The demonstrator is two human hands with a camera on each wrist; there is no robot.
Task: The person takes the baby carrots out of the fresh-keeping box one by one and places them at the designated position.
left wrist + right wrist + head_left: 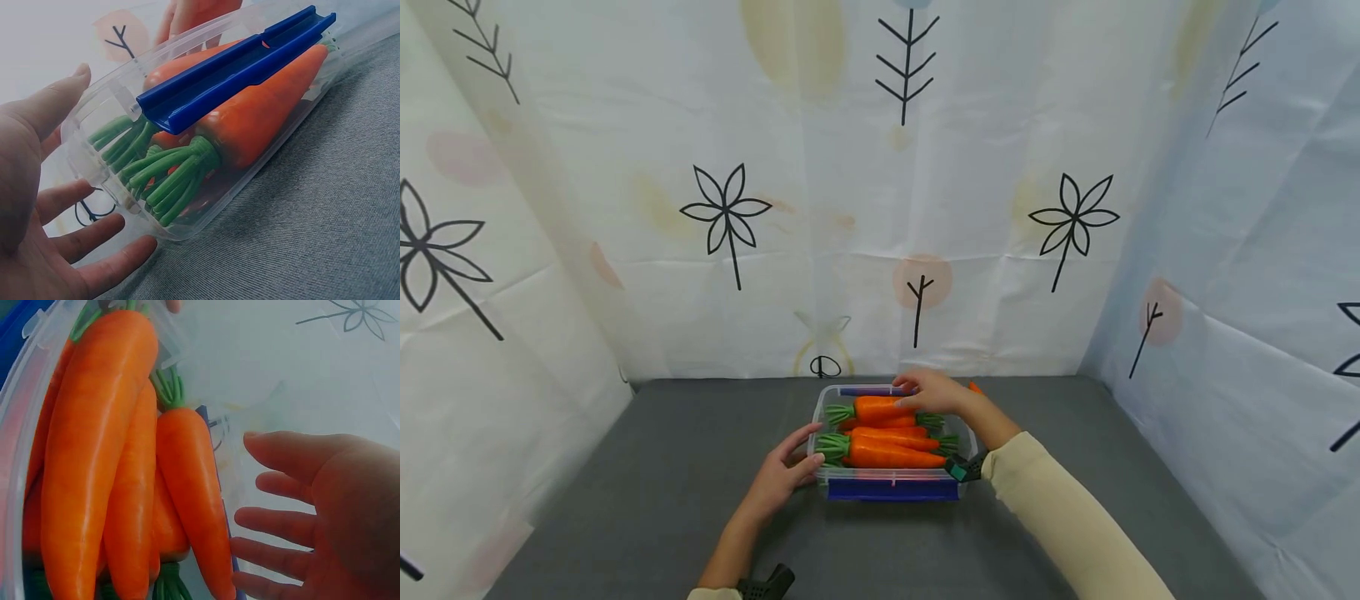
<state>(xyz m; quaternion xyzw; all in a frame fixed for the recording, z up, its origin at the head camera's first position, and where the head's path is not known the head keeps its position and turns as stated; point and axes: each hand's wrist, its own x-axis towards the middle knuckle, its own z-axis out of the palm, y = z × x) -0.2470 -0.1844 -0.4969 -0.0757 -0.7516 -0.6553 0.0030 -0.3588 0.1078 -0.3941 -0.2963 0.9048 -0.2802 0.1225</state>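
Note:
Several orange toy-like carrots (880, 450) with green tops lie in a clear plastic box (891, 475) with blue latches, some tops pointing left and others right. My left hand (790, 471) is at the box's left end, its thumb by the rim and its fingers spread along the end wall. In the left wrist view that hand (56, 206) has loosely extended fingers. My right hand (928, 392) reaches over the box to its far side. The right wrist view shows this hand (325, 512) with fingers extended beside the outermost carrot (194, 494), gripping nothing.
The box stands on a dark grey table (685, 467) near its back edge. White printed cloth (820, 208) hangs behind and on both sides. An orange tip (975, 387) shows past my right wrist; the rest is hidden. A blue latch (237, 69) lines the box's near side.

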